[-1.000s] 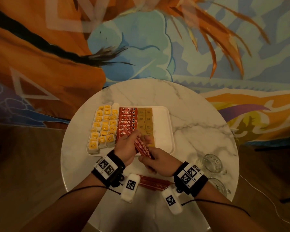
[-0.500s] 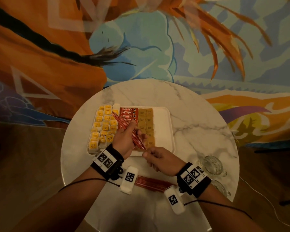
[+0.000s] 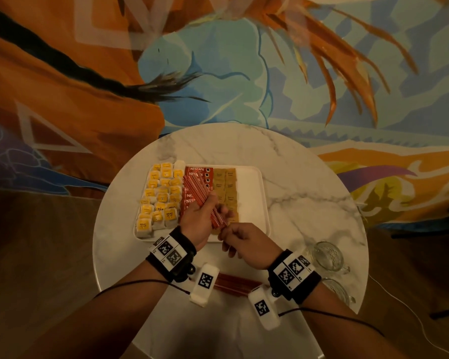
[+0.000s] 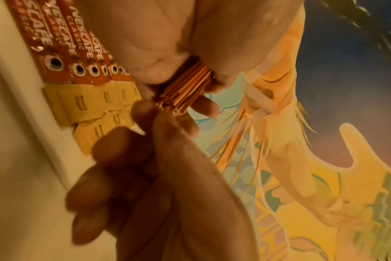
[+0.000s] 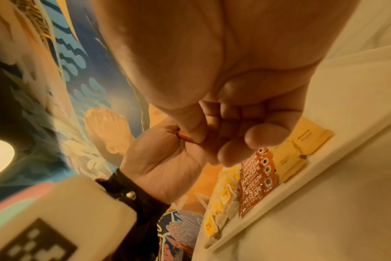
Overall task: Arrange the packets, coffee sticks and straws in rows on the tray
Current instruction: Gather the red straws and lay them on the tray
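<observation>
A bundle of straws (image 3: 205,200) — thin, red-striped, paper-wrapped — is gripped in the left hand (image 3: 196,218), fingers curled round its middle, and held slanting above the tray (image 3: 257,198) over the coffee sticks (image 3: 197,174). The near ends of the bundle are pinched by the right hand (image 3: 244,242) between thumb and forefinger, the other fingers loosely curled; it is judged that the ends are being squared up, or one straw drawn out, before laying down.

On the tray, a white, shallow, round-cornered rectangle, three blocks are already set: at its left edge the tea packets (image 3: 158,198), small white pillows with yellow labels; right of them the glossy red coffee sticks; next the flat matt brown sugar packets (image 3: 227,193). The bare strip at the tray's right side is presumably kept for the straws.

More straws (image 3: 233,282) are lying on the marble table (image 3: 296,203) near of the tray, between the wrists. Two glass mugs (image 3: 327,255) are standing right of the tray's near corner.
</observation>
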`<act>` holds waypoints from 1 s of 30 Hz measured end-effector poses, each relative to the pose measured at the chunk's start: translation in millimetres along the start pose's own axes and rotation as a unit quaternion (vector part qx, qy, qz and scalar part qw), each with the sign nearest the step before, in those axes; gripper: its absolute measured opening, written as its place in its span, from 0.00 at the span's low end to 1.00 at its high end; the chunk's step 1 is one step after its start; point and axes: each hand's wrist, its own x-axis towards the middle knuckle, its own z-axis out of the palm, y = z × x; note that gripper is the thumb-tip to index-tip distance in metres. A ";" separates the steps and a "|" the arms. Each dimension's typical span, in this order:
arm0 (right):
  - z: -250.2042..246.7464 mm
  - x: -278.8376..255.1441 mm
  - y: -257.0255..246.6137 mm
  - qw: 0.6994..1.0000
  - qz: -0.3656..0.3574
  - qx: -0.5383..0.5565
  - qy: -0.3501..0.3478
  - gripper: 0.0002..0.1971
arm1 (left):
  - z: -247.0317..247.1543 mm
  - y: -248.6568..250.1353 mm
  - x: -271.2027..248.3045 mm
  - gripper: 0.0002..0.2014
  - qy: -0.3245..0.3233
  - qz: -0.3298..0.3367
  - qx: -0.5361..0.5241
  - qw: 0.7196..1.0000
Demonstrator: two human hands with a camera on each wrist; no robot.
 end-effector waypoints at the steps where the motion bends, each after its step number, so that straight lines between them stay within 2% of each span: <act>1: -1.3 -1.3 2.7 1.000 0.017 0.025 0.002 0.10 | -2.5 2.2 1.6 0.12 0.001 0.007 0.008 1.000; 4: -5.0 -2.8 6.7 0.985 0.071 0.158 0.011 0.14 | -7.9 4.7 5.5 0.12 0.011 0.032 0.037 0.999; 6: -6.6 -0.7 4.0 0.954 0.105 0.279 0.011 0.19 | -8.5 1.9 8.0 0.13 0.012 0.039 0.049 0.998; 8: -8.4 2.0 -1.6 0.911 0.123 0.393 -0.003 0.27 | -7.6 -4.0 10.9 0.16 0.013 0.041 0.060 0.997; 10: -9.2 4.5 -8.6 0.889 0.120 0.442 -0.021 0.32 | -5.9 -10.4 12.8 0.17 0.005 0.043 0.070 0.997; 18: -10.1 9.7 -11.4 0.889 0.155 0.431 0.020 0.36 | -4.5 -14.7 13.8 0.14 -0.014 0.065 0.077 0.995; 22: -7.1 8.7 -20.9 0.893 0.138 0.429 -0.013 0.33 | -4.6 -18.7 11.6 0.13 -0.008 0.079 0.098 0.992; 30: -11.6 7.9 -20.3 0.906 0.109 0.410 -0.006 0.33 | -7.7 -20.2 11.3 0.12 -0.016 0.075 0.110 0.991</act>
